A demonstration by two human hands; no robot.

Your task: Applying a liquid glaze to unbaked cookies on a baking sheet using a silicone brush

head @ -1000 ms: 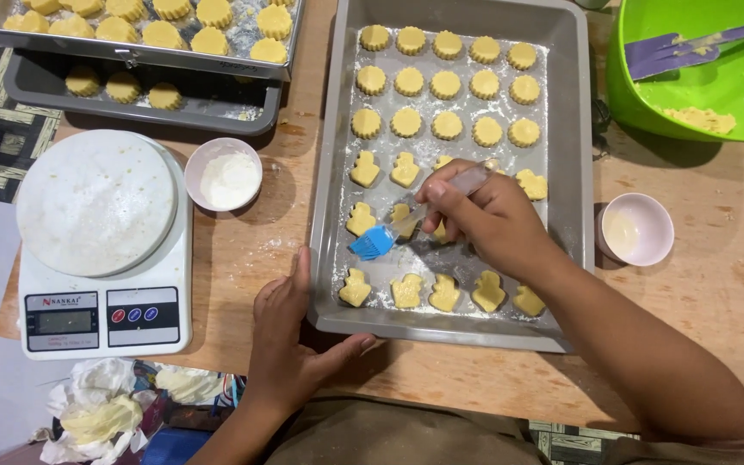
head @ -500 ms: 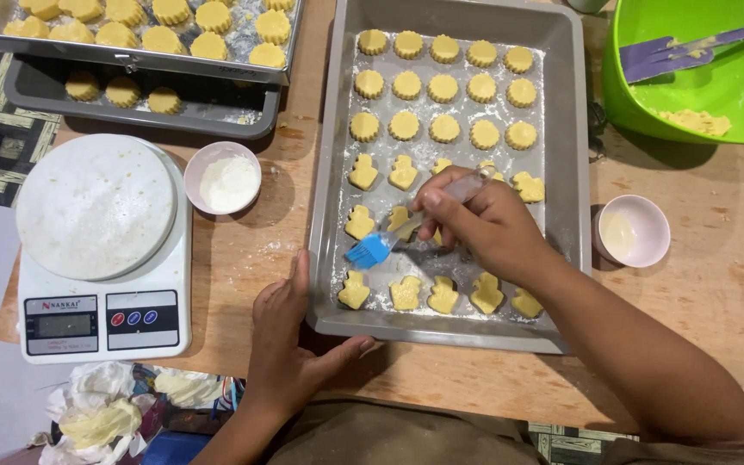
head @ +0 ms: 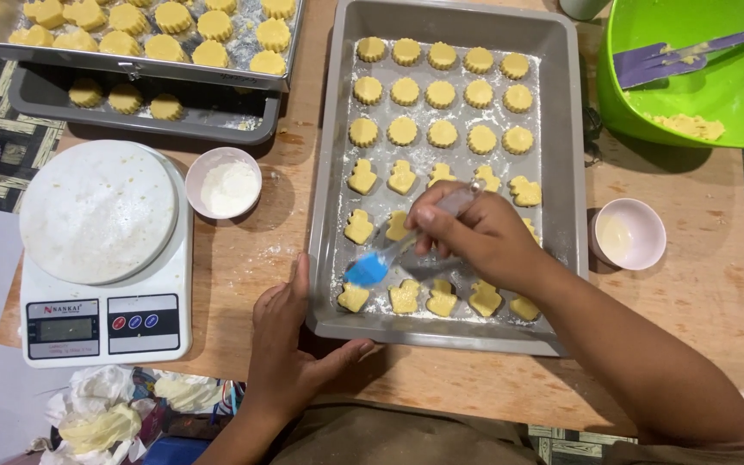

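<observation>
- Brush (head: 370,269) with the blue head sits in your right hand (head: 475,237); your fingers are closed round its clear handle, and the head points down-left onto the near-left part of the grey baking tray (head: 561,172).
- Its blue tip rests just above the cut-out biscuit at the tray's near-left corner (head: 353,298), touching or almost touching it; I cannot tell which.
- Your left hand (head: 290,344) lies flat and open-fingered against the tray's near-left corner, thumb up along the rim, holding nothing but steadying the tray.
- Round biscuits (head: 441,95) fill the far rows of the tray, shaped ones the near rows, all on a floury dusting.
- By my reading, you are brushing the raw biscuits one by one and are at work on the near rows.
- Your next stroke calls for a light touch so that the soft shapes stay where they lie, and probably a fresh dip before long; the small pale bowl (head: 629,234) just beside the tray on your right looks like the likely one.
- Left of the tray stand another small bowl with white powder (head: 224,182) and a white kitchen scale (head: 101,250).
- Farther off sit two stacked trays of biscuits (head: 148,43) and a green bowl (head: 691,77) with a purple spatula (head: 691,53) and leftover dough.
</observation>
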